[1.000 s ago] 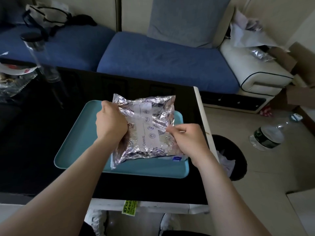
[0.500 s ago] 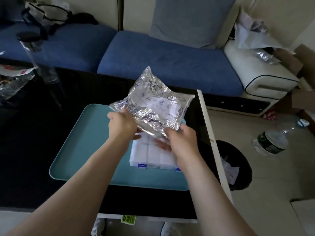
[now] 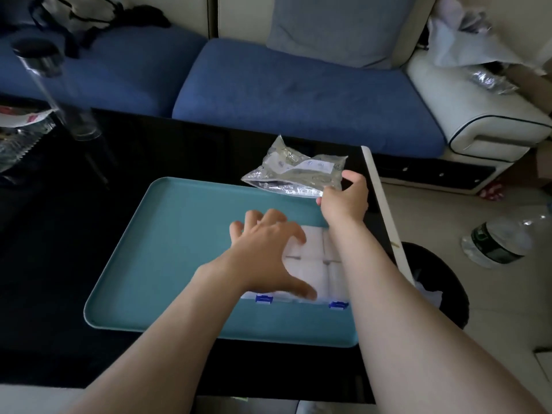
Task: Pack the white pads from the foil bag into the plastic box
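A clear plastic box [image 3: 316,273] with blue latches sits on the right part of a teal tray [image 3: 179,234]; white pads [image 3: 313,248] show in its compartments. My left hand [image 3: 268,252] is spread over the box's left side, fingers splayed and thumb near the front edge. My right hand [image 3: 346,198] grips the near right corner of the crinkled foil bag [image 3: 295,174], which lies low over the tray's far right corner and the black table [image 3: 89,264]. The bag's contents are hidden.
A tall clear bottle [image 3: 56,91] with a black cap stands at the table's far left beside wrappers. A blue sofa [image 3: 298,91] runs behind. To the right, the floor holds a black bin [image 3: 439,282] and a lying water bottle [image 3: 501,237].
The foil bag was lifted off the box by both hands and carried to the far right. My left hand let go of it and came down over the box.
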`<state>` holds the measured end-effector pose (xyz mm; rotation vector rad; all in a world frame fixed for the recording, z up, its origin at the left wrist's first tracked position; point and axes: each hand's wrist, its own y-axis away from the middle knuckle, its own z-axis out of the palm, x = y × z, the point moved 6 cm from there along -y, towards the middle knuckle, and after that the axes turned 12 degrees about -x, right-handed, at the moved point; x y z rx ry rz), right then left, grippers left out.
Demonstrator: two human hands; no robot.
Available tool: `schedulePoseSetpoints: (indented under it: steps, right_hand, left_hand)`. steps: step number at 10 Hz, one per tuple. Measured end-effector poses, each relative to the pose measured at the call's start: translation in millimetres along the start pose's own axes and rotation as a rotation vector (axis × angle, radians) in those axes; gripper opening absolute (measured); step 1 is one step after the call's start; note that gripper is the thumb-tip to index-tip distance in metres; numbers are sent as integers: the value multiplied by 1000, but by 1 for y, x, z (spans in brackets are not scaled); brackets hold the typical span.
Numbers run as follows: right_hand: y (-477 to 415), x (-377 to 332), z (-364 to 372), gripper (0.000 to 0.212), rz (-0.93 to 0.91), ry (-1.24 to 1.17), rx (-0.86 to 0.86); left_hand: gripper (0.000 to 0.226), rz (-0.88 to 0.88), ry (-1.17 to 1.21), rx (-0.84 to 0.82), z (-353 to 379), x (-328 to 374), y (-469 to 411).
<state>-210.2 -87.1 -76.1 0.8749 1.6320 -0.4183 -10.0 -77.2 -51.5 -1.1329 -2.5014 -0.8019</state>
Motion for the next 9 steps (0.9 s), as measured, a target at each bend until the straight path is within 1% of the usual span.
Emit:
schedulePoseSetpoints:
  steps: [1, 2, 3, 4, 5, 6, 7, 8, 9]
  right_hand:
    - [-6, -2, 4, 36, -58, 35, 12]
    - [-14, -6, 2, 40, -71, 128, 5]
    - [-16, -7, 2, 52, -65, 351, -5]
    - [-7, -14, 17, 53, -153, 654, -5]
    - [-4, -15, 30, 54, -205, 860, -39]
    - [6, -23, 30, 49, -238, 889, -46]
    - [17, -31, 30, 38, -319, 782, -81]
    - [35, -41, 21, 35, -393, 582, -112]
    - [58, -53, 10, 32, -409, 404, -108]
  left_hand:
    - [103, 5, -58, -62, 4, -1, -1]
    - [105, 9, -69, -44, 5, -3, -3]
    - [107, 15, -49, -44, 7, -3, -6]
    - [107, 19, -21, -38, 6, -3, -8]
    - [107, 25, -19, -33, 6, -2, -10]
    - [108, 9, -20, -52, 6, -2, -9]
    - [93, -6, 70, -86, 1, -4, -7]
    - [51, -19, 249, 79, -18, -6, -1]
    - [19, -124, 535, 367, -34, -18, 12]
